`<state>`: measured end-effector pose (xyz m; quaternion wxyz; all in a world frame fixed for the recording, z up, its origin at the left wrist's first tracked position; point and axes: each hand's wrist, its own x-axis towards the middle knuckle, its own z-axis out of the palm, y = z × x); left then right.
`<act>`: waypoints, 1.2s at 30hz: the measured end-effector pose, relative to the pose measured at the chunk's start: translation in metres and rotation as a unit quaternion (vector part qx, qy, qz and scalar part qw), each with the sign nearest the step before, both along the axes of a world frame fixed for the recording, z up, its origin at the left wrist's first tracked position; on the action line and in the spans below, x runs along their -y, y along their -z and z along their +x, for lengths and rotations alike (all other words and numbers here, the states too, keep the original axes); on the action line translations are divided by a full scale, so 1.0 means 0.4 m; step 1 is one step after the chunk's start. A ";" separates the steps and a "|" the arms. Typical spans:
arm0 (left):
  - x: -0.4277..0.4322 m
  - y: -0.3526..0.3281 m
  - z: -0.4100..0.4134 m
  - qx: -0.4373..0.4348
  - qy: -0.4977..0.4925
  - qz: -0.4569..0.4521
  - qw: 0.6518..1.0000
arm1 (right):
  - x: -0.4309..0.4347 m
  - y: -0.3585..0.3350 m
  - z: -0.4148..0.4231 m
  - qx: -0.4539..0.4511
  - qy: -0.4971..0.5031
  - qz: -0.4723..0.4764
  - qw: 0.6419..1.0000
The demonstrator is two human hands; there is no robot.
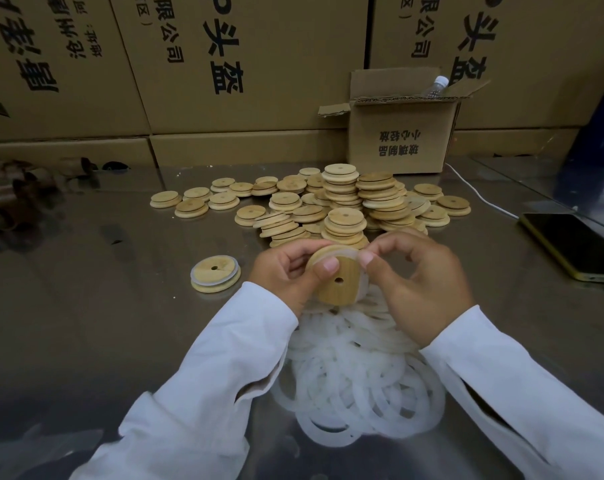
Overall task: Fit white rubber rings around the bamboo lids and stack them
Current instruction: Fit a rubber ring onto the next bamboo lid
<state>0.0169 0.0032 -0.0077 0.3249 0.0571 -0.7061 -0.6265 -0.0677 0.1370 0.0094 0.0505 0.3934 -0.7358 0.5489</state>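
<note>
- Head view: bamboo lid (338, 284) is held just above the ring pile (356, 375), its face tilted toward the camera.
- Left hand (286, 271) grips the lid's left edge, thumb on its face.
- Right hand (421, 282) pinches the white ring (355, 251) at the lid's upper-right rim, so seating it likely falls to the right hand.

One phone (570, 245), one bottle (437, 85), one open box (401, 136) — lids (342, 202), rings (356, 375) beyond counting.
</note>
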 end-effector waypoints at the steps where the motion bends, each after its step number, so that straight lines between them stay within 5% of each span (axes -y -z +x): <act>1: 0.001 -0.003 0.002 -0.003 -0.005 -0.014 1.000 | 0.000 -0.002 -0.002 0.011 0.000 -0.002 1.000; 18: -0.025 0.010 -0.004 0.011 -0.031 0.158 0.987 | 0.005 0.017 0.005 -0.036 0.036 -0.043 0.998; 36: -0.021 0.007 -0.003 0.037 -0.001 0.052 0.998 | 0.002 0.011 -0.008 0.034 0.018 -0.030 0.999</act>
